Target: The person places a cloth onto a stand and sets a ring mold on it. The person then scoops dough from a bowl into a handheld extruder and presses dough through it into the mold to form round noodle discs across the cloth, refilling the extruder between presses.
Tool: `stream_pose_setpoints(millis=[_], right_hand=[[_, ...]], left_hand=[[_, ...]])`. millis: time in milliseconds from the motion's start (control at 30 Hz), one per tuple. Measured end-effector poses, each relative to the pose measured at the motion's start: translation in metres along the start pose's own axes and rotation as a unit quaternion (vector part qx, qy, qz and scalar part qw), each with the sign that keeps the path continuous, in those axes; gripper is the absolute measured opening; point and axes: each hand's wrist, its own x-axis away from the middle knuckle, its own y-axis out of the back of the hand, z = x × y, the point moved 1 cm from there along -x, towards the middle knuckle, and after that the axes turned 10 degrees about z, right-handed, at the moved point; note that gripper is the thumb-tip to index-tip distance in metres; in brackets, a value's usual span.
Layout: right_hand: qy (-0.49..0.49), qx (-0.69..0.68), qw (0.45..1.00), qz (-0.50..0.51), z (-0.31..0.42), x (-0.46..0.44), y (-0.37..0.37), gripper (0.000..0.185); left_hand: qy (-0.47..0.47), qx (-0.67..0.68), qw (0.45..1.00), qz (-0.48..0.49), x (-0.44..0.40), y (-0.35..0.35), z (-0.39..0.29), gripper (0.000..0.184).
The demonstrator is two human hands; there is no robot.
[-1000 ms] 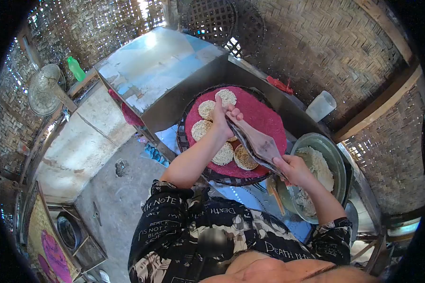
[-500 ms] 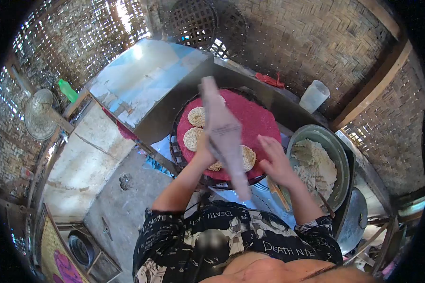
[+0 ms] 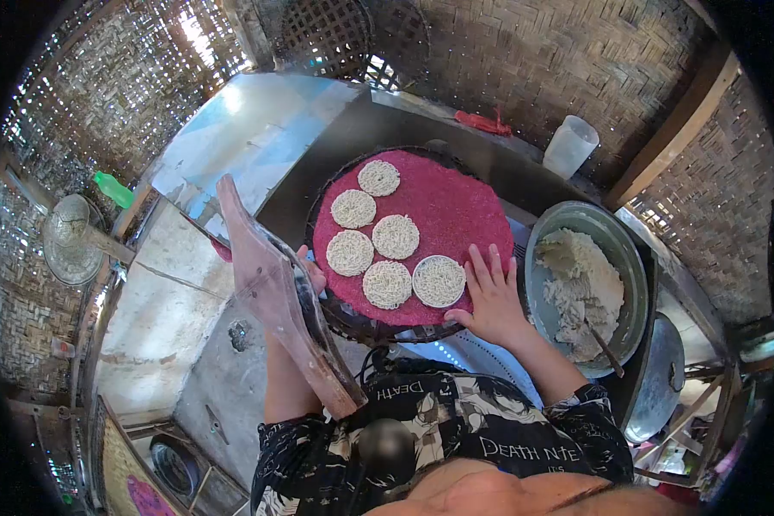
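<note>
My left hand (image 3: 312, 273) holds a long wooden tool (image 3: 271, 279) with tapered ends, tilted at the left of the round tray; the tool hides most of the hand, with fingertips showing at its right side. My right hand (image 3: 496, 301) lies with fingers spread on the right edge of the pink cloth (image 3: 443, 202). Several round noodle-like discs (image 3: 396, 236) rest on the cloth in the left and lower part. The disc nearest my right hand sits inside a pale ring (image 3: 439, 281). The cloth covers a dark woven tray (image 3: 349, 320).
A green basin (image 3: 539, 340) of pale dough (image 3: 589, 288) stands at the right, a utensil handle (image 3: 609, 351) leaning in it. Behind are a blue-white panel (image 3: 258, 120), a red item (image 3: 482, 122) and a translucent container (image 3: 570, 146). A metal lid (image 3: 658, 378) lies lower right.
The wooden tool has swung from over the discs to the left in my left hand. My right hand has let go of it and come down on the cloth. The ringed disc now shows fully.
</note>
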Motion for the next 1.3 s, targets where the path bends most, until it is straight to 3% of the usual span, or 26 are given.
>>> stream_pose_setpoints(millis=[300,367,433,467,567,700,900,1000,1133,1200,1300], right_hand=[[0.016,-0.034,0.998,-0.058,0.002,-0.012,0.000,0.092],[0.006,-0.020,0.997,-0.069,-0.004,-0.016,-0.002,0.092],[0.004,-0.013,0.998,-0.064,-0.005,-0.017,-0.006,0.091],[0.007,-0.011,0.998,-0.053,-0.003,-0.018,-0.007,0.091],[0.016,-0.015,0.999,-0.031,0.003,-0.020,-0.005,0.090],[0.007,-0.014,0.999,-0.050,-0.003,-0.017,-0.001,0.089],[0.020,-0.014,1.000,-0.009,-0.003,-0.017,0.000,0.085],[-0.009,-0.047,0.994,-0.099,-0.017,-0.024,0.000,0.065],[-0.055,-0.172,0.978,-0.108,-0.029,-0.038,-0.005,0.026],[-0.052,-0.167,0.982,-0.067,-0.029,-0.044,-0.004,0.024],[-0.042,-0.177,0.982,-0.052,-0.026,-0.048,-0.003,0.020]], left_hand=[[0.029,0.049,0.998,0.005,-0.013,-0.010,0.008,0.012],[0.060,0.084,0.995,-0.006,-0.019,-0.018,0.007,0.011],[0.154,0.166,0.971,-0.077,-0.022,-0.030,0.000,0.010],[0.146,0.073,0.986,-0.029,-0.020,-0.041,-0.009,0.010],[0.151,0.001,0.988,-0.026,-0.023,-0.051,-0.010,0.012],[0.105,0.069,0.991,-0.049,-0.025,-0.063,-0.014,0.019],[0.092,-0.022,0.995,0.009,-0.028,-0.058,-0.009,0.018],[0.079,0.004,0.997,0.008,-0.026,-0.060,-0.009,0.017],[0.097,0.058,0.993,-0.016,-0.028,-0.072,-0.021,0.015],[0.089,0.090,0.991,-0.033,-0.028,-0.080,-0.027,0.015],[0.074,0.120,0.990,0.028,-0.032,-0.062,-0.010,0.014]])
